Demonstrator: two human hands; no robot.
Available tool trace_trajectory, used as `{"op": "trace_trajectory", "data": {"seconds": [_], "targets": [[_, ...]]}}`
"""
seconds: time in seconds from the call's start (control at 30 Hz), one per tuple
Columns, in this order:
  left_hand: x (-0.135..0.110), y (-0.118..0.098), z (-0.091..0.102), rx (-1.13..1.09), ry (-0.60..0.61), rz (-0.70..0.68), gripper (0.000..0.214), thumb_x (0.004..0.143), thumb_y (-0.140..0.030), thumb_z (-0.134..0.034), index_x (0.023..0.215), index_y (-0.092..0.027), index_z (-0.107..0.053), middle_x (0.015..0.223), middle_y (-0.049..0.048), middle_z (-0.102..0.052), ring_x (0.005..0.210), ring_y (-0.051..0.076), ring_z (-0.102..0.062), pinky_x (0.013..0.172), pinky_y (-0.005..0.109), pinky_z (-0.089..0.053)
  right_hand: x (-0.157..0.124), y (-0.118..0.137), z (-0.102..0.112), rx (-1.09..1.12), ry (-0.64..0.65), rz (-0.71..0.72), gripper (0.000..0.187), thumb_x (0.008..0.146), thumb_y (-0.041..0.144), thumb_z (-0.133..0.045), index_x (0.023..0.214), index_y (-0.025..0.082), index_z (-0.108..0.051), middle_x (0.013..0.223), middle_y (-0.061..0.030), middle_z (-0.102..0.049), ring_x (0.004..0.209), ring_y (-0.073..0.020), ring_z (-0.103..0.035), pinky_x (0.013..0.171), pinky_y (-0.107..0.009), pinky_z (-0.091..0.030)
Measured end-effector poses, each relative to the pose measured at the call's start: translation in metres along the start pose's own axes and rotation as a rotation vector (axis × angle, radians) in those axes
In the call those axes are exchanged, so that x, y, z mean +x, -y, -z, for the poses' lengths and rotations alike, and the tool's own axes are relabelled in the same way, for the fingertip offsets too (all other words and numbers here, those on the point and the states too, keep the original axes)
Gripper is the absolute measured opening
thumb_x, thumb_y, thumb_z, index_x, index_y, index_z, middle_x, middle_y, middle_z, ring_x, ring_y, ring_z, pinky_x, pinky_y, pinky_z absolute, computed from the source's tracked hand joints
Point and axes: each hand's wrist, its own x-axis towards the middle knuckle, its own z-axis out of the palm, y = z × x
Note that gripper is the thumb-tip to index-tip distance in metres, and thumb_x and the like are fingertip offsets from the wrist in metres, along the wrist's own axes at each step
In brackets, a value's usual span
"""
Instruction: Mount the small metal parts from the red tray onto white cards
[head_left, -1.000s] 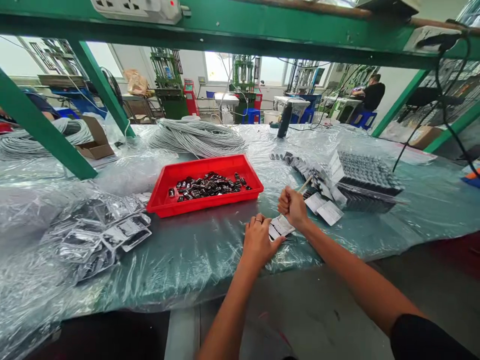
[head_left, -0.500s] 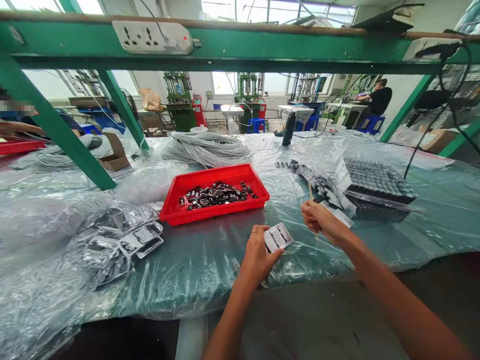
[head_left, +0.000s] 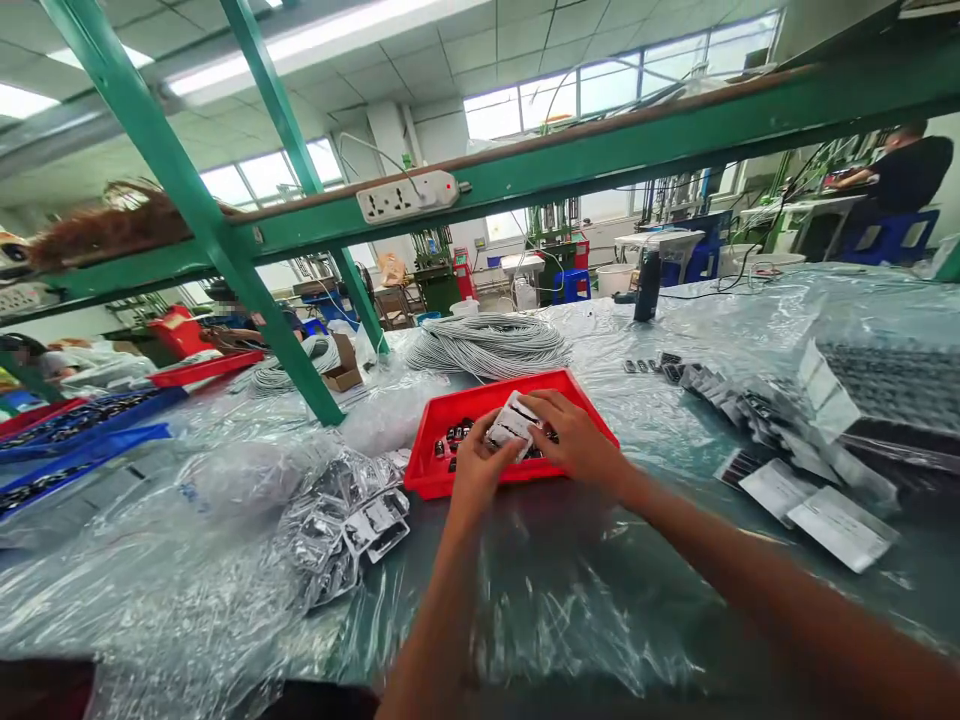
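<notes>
A small white plate with dark slots (head_left: 513, 422) is held up over the red tray (head_left: 435, 487). My left hand (head_left: 478, 462) grips its near left side, thumb on top. My right hand (head_left: 576, 436) is closed on the right side of the same plate, its fingers reaching over the top edge. Beneath and around the hands, small black-and-metal parts (head_left: 453, 436) lie in the tray; my hands cover most of them. No stick can be made out in the right hand.
Plastic-wrapped slotted plates (head_left: 375, 525) lie left of the tray. On the right are white cards (head_left: 844, 527) and a stack of dark parts (head_left: 892, 390). Behind sits a coil of grey cable (head_left: 491, 345). A green frame post (head_left: 274, 340) rises at left. Other people work farther back.
The slotted plate has moved from in front of the red tray to above it. My right hand has come left from beside the cards onto the plate; its thin stick no longer shows. The view has shifted.
</notes>
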Motion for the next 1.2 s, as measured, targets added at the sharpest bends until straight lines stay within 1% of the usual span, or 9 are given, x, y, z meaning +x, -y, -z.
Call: {"op": "trace_trajectory", "data": {"seconds": [0.13,0.27,0.4,0.57,0.7,0.8,0.97,1.1,1.2], "targets": [[0.047,-0.007,0.014,-0.083,-0.083,0.035,0.051,0.056,-0.05,-0.088,0.089,-0.014,-0.073,0.073,0.0012,-0.068,0.063,0.012,-0.06,0.06,0.023,-0.047,0.043,-0.019,-0.022,0.077,0.021,0.123,0.048,0.091,0.01,-0.048,0.136,0.023,-0.059,0.127,-0.0107,-0.064,0.119,-0.0235,-0.061,0.103,-0.044,-0.052],[0.069,0.008,0.021,-0.092,-0.184,-0.015,0.049,0.055,-0.05,-0.088,0.084,-0.014,-0.071,0.073,0.0,-0.068,0.063,0.01,-0.059,0.06,0.022,-0.046,0.057,-0.021,-0.047,-0.069,-0.079,0.054,0.043,0.09,0.008,-0.047,0.125,0.021,-0.067,0.127,-0.0121,-0.065,0.121,-0.0269,-0.059,0.105,-0.049,-0.05],[0.065,0.027,0.023,-0.104,-0.283,-0.043,0.044,0.059,-0.05,-0.086,0.083,-0.016,-0.07,0.076,-0.0006,-0.069,0.067,0.011,-0.061,0.063,0.023,-0.048,0.053,-0.014,-0.069,-0.189,-0.068,-0.01,0.039,0.092,0.012,-0.046,0.126,0.011,-0.066,0.13,-0.0207,-0.062,0.125,-0.0325,-0.056,0.106,-0.052,-0.049],[0.058,0.027,0.033,-0.029,-0.242,-0.026,0.039,0.061,-0.049,-0.086,0.079,-0.018,-0.071,0.078,0.0011,-0.071,0.076,0.015,-0.065,0.074,0.027,-0.053,0.044,-0.017,-0.087,0.008,-0.07,-0.087,0.038,0.094,0.022,-0.052,0.128,0.01,-0.063,0.129,-0.0202,-0.065,0.122,-0.0309,-0.061,0.103,-0.047,-0.051],[0.057,0.018,0.046,0.03,-0.082,0.0,0.034,0.062,-0.046,-0.086,0.073,-0.017,-0.072,0.074,0.0023,-0.071,0.072,0.017,-0.067,0.071,0.029,-0.056,0.043,-0.024,-0.081,0.202,-0.075,-0.193,0.018,0.093,0.028,-0.061,0.101,0.017,-0.074,0.099,-0.0108,-0.077,0.089,-0.0236,-0.072,0.081,-0.034,-0.054],[0.057,0.015,0.051,0.102,-0.035,0.04,0.035,0.062,-0.046,-0.086,0.073,-0.016,-0.073,0.069,0.0021,-0.069,0.064,0.016,-0.064,0.064,0.028,-0.054,0.044,-0.027,-0.072,0.223,0.003,-0.222,0.017,0.091,0.028,-0.065,0.083,0.017,-0.075,0.078,-0.0062,-0.077,0.066,-0.0184,-0.067,0.064,-0.028,-0.047],[0.057,0.023,0.051,0.255,-0.11,0.036,0.036,0.066,-0.05,-0.08,0.073,-0.016,-0.072,0.062,0.0007,-0.065,0.056,0.013,-0.057,0.053,0.024,-0.046,0.047,-0.029,-0.071,0.136,0.044,-0.274,0.021,0.084,0.018,-0.063,0.064,0.016,-0.069,0.063,-0.0049,-0.072,0.056,-0.016,-0.062,0.057,-0.026,-0.04],[0.059,0.031,0.048,0.371,-0.197,0.005,0.034,0.07,-0.05,-0.075,0.072,-0.016,-0.072,0.061,0.0014,-0.064,0.058,0.014,-0.056,0.054,0.023,-0.043,0.046,-0.031,-0.078,0.211,0.017,-0.388,0.01,0.079,0.016,-0.064,0.07,0.017,-0.069,0.075,-0.0089,-0.077,0.069,-0.021,-0.071,0.064,-0.028,-0.049],[0.058,0.035,0.046,0.418,-0.232,0.004,0.032,0.073,-0.048,-0.072,0.073,-0.016,-0.072,0.065,0.0032,-0.067,0.06,0.015,-0.057,0.055,0.024,-0.043,0.043,-0.034,-0.083,0.157,0.024,-0.384,0.01,0.079,0.016,-0.061,0.07,0.017,-0.066,0.076,-0.0103,-0.076,0.07,-0.0218,-0.071,0.065,-0.029,-0.05]]}}
